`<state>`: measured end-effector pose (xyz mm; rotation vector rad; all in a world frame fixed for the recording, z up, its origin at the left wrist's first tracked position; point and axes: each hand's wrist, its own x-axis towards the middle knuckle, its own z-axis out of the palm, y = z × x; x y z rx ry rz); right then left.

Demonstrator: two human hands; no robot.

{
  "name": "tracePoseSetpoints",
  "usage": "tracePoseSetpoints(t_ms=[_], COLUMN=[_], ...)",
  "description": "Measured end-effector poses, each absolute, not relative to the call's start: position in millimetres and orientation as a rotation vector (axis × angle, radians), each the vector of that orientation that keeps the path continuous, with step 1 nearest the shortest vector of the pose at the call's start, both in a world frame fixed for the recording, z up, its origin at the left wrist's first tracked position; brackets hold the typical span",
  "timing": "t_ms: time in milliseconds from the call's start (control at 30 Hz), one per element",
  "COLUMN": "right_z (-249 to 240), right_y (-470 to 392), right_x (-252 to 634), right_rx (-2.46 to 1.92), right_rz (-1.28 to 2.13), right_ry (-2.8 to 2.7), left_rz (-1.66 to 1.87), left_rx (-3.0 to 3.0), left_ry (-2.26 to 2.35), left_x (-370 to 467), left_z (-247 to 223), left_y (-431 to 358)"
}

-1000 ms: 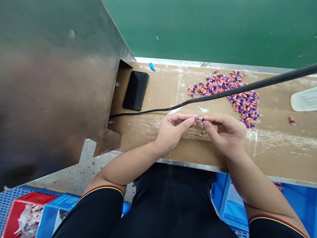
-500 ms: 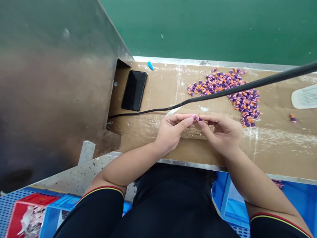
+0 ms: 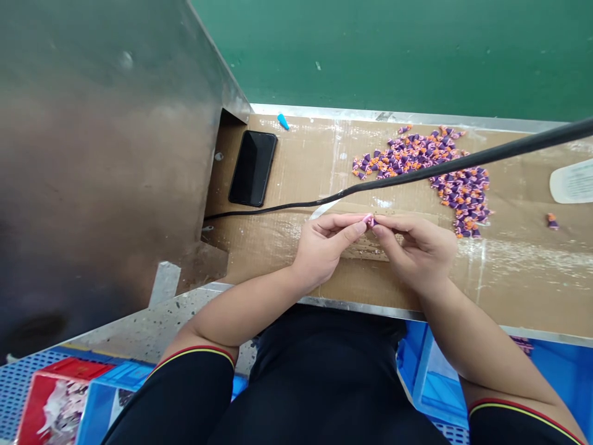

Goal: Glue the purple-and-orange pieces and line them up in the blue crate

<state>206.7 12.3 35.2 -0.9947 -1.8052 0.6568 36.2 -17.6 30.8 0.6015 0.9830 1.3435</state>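
My left hand pinches a small pink piece between thumb and forefinger. Against it, my right hand grips a small purple-and-pink piece in its fingertips, so the two hands meet just above the cardboard. Fingers cover most of both pieces, and their exact kind is too small to make out. Beyond the right hand lies a heap of small purple, pink and orange pieces. One similar piece rests apart at the right.
A black cable crosses above the cardboard-covered bench. A phone, a blue tip-shaped piece and a white container lie on it. A metal housing stands left; blue crates sit below.
The pink piece in my left fingers and the purple piece in my right have come closer together and now touch or overlap. The view has shifted slightly.
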Motion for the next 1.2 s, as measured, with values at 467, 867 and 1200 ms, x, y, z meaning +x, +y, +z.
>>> tracePoseSetpoints(t_ms=[467,867,1200], right_z=[40.6,41.3,39.5], right_y=[8.5,5.7,6.4], right_x=[201.1,197.8,204.2], right_rx=[-0.966,-0.948,-0.996], right_rz=[0.546,0.420,0.568], right_ry=[-1.789,-1.780,-1.709], left_rz=[1.495,1.615,1.485], left_rx=[0.878,1.405,1.346], left_ry=[1.038,1.136,1.072], left_x=[39.6,36.1,36.3], left_z=[29.1,27.3,27.9], left_y=[-23.0,-27.4,-33.0])
